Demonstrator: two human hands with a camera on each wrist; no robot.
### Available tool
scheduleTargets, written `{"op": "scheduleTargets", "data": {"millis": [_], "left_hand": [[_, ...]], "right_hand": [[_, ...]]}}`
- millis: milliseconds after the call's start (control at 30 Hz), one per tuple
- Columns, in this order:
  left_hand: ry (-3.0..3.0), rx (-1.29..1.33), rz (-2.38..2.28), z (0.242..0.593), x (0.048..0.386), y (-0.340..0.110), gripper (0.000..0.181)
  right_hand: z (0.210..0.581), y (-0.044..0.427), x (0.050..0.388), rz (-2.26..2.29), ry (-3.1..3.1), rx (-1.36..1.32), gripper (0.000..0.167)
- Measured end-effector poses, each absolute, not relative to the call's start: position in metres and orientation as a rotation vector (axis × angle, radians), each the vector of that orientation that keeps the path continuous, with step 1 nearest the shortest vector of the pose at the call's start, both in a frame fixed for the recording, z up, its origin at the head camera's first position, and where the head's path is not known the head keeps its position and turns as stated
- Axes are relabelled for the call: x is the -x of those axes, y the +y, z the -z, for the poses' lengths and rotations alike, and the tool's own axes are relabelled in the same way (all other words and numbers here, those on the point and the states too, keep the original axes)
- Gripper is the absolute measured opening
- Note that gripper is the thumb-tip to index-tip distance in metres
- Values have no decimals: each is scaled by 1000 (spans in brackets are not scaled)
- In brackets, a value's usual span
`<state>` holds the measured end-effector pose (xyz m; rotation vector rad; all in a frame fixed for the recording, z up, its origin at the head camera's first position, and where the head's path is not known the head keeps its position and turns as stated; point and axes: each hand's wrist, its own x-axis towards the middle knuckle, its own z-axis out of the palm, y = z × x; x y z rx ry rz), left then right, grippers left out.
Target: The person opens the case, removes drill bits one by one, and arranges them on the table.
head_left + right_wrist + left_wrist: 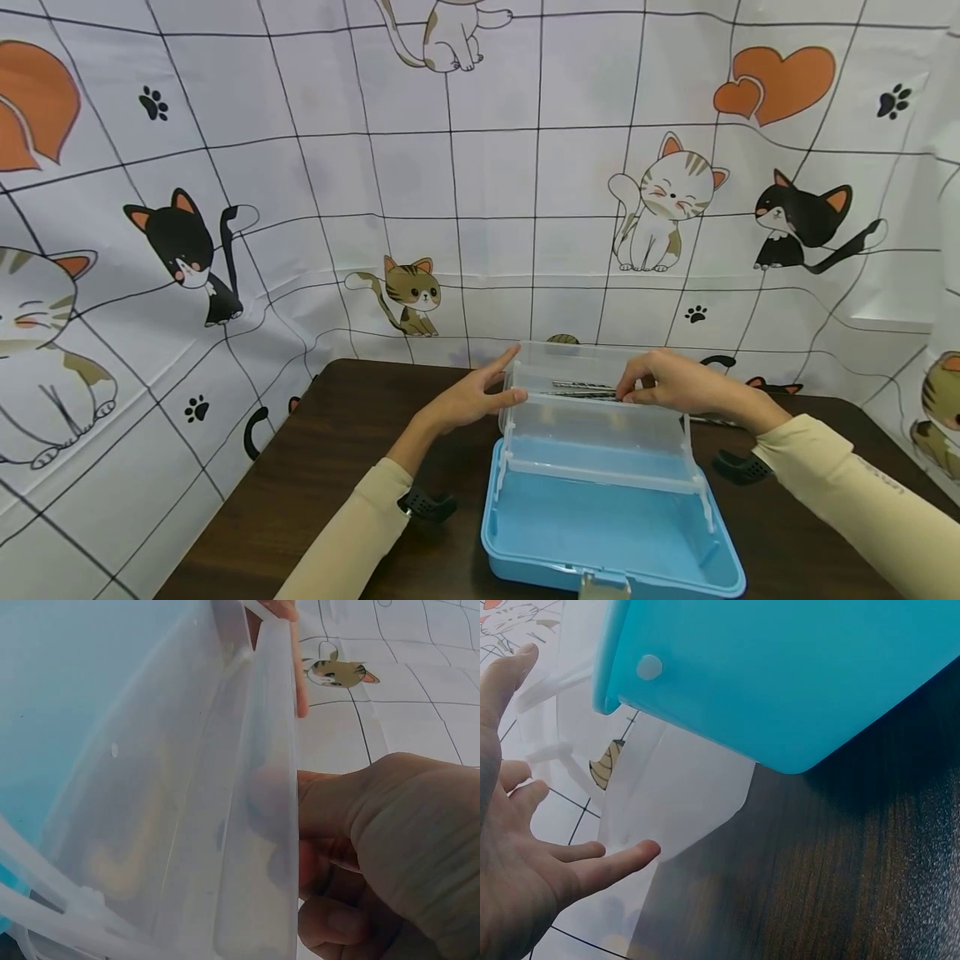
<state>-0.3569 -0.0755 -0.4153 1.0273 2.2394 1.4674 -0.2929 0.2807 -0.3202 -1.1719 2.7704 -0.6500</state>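
Note:
A light blue box stands unfolded, with a translucent tray raised behind its bottom. Thin metallic rods lie at the tray's upper part. The right hand has curled fingers pinching the rods' right end; in the right wrist view that hand is behind the cloudy plastic, its fingertips partly hidden. At the tray's left edge the left hand rests with fingers extended. The left wrist view shows this hand spread beside translucent plastic and the blue box.
The box stands on a dark brown table. Its front latch hangs at the near edge. A white cloth with cats and grid lines hangs behind the table. Something thin and metallic shows beneath the right forearm.

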Motion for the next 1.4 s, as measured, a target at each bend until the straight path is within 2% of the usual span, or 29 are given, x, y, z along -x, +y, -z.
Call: {"op": "scheduleTargets", "data": {"millis": [267,500,700,1100,1400], "left_hand": [[2223,-1043,-1457,416,357,-75,92],[2197,-1032,-1484,416,358,-76,87],[2205,-1038,-1478,416,358,-77,92],[2209,-1030,-1489,416,357,-80,88],[2214,-1024,-1483,415,356,-77,86]], "right_hand": [[324,285,295,688,2735,1236,11],[322,288,293,710,2780,1141,12],[316,292,288,781,2816,1081,11],[316,303,284,888,2902,1202,12],[328,334,275,1026,2949,1051,12]]}}
